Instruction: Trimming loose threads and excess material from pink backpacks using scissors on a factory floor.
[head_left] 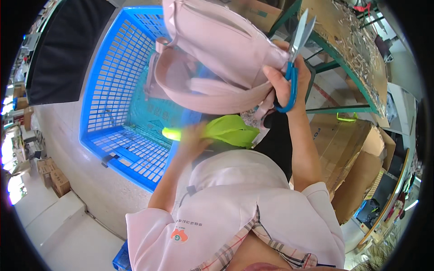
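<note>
My right hand (289, 83) is closed around a pair of scissors (294, 67) with teal handles, its blades upward and slightly apart. The same hand grips the edge of a pale pink bag (217, 43). The bag hangs in front of me over the blue crate, a wide pink strap (212, 101) looping below it. My left hand (194, 140), blurred by motion, is at a lime-green piece of thin cloth (230, 131) near my lap. Green shows on both sides of that hand, which appears closed on it; the fingers are not sharp.
A large blue plastic crate (101, 97) stands on the floor at the left, with teal sheeting inside. Cardboard boxes (339, 144) are at the right, below a green-framed table (357, 63) strewn with scraps. A black panel (68, 49) is at the far left.
</note>
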### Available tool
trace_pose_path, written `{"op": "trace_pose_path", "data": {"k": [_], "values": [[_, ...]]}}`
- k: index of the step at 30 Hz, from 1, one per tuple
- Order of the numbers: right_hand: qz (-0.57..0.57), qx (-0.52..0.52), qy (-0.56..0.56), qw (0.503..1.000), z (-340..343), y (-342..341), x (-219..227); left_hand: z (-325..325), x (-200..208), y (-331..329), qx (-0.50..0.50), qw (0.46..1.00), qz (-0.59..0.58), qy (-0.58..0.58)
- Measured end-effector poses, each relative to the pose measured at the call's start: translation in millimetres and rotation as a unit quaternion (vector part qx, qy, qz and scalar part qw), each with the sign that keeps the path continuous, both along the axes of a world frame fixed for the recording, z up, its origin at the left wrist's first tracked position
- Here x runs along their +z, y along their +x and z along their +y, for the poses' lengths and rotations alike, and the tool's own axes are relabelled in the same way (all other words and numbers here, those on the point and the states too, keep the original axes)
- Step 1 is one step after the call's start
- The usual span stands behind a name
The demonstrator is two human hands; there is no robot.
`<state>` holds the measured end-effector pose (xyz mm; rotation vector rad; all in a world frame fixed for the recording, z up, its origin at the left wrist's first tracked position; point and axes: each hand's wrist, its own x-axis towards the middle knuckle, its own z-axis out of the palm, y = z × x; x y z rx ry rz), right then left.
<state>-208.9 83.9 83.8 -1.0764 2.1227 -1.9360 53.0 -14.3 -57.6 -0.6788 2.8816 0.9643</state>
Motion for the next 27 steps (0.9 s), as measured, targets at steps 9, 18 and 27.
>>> {"op": "trace_pose_path", "data": {"k": [9, 18, 27], "values": [[-0.095, 0.025, -0.044, 0.994, 29.4, 1.5, 1.1, -120.9, 30.5, 147.5, 0.308, 0.929, -0.146, -0.145], [-0.247, 0.113, -0.095, 0.958, 52.2, 13.6, 3.8, -143.5, 136.9, -32.4, 0.216, 0.952, 0.198, 0.085], [-0.253, 0.149, -0.039, 0.955, 100.1, 34.2, 16.8, -189.9, 47.3, -192.4, 0.063, 0.835, 0.191, 0.513]]}}
